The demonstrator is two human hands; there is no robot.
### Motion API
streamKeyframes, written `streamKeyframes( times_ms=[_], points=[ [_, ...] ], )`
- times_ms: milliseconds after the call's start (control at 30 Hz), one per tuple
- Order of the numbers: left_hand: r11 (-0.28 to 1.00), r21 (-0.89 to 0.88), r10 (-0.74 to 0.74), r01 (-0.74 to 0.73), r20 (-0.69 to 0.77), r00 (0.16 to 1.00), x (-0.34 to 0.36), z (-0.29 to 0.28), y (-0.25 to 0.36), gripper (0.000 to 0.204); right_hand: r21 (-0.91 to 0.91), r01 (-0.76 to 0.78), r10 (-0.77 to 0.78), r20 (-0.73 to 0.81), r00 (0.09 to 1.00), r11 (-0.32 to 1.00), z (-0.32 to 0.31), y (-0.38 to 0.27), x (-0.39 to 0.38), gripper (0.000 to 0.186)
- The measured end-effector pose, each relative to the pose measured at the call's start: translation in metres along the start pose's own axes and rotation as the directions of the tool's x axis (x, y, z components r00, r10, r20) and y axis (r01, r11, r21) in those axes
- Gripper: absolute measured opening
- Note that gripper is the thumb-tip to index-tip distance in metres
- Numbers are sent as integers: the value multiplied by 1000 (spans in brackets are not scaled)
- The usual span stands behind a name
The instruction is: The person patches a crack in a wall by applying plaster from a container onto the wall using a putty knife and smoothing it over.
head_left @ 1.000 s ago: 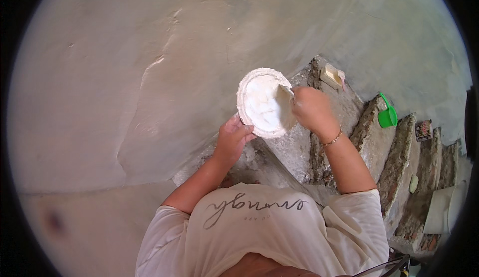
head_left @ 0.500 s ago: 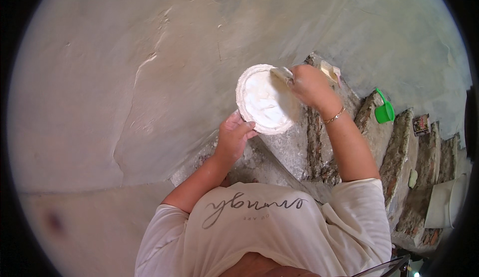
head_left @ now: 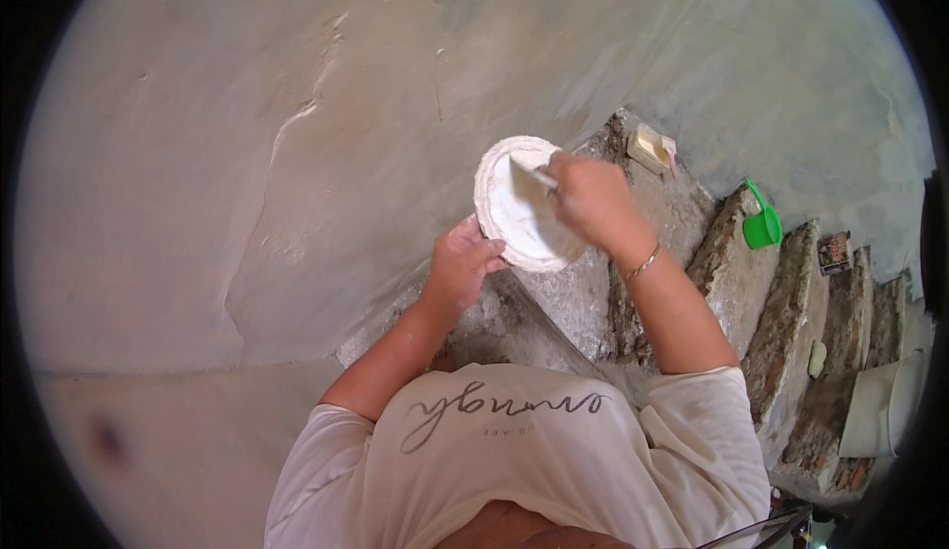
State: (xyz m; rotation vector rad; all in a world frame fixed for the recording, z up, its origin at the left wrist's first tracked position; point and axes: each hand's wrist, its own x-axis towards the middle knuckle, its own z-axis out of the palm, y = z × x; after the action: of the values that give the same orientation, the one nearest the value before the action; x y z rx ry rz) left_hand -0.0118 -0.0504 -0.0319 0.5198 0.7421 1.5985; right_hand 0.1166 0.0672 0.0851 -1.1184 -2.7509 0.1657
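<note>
One bowl (head_left: pixel 484 193) rim in left fingers (head_left: pixel 493 247), scraper (head_left: pixel 541 179) in right fingers (head_left: pixel 561 173)

Rough steps (head_left: pixel 733 277) beneath green scoop (head_left: pixel 763 230); pale tub (head_left: pixel 647 151)

Your bowl (head_left: pixel 482 196) looks rough at the rim; your shirt (head_left: pixel 554 465) is matt cloth, the dipper (head_left: pixel 762 231) smooth plastic, the steps (head_left: pixel 783 317) coarse
</note>
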Motion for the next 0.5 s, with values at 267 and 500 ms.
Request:
streamKeyframes(
  times_ms=[267, 500],
  points=[
    [995, 52, -77, 79, -52, 996, 6, -8, -5, 42, 53, 84, -90, 114, 989, 995, 26, 12, -34, 19],
    [999, -17, -40, 40, 11, 999, -1, -3, 11, 42, 841, -541, 127, 540, 832, -31, 14, 63, -40, 31]
  ],
)
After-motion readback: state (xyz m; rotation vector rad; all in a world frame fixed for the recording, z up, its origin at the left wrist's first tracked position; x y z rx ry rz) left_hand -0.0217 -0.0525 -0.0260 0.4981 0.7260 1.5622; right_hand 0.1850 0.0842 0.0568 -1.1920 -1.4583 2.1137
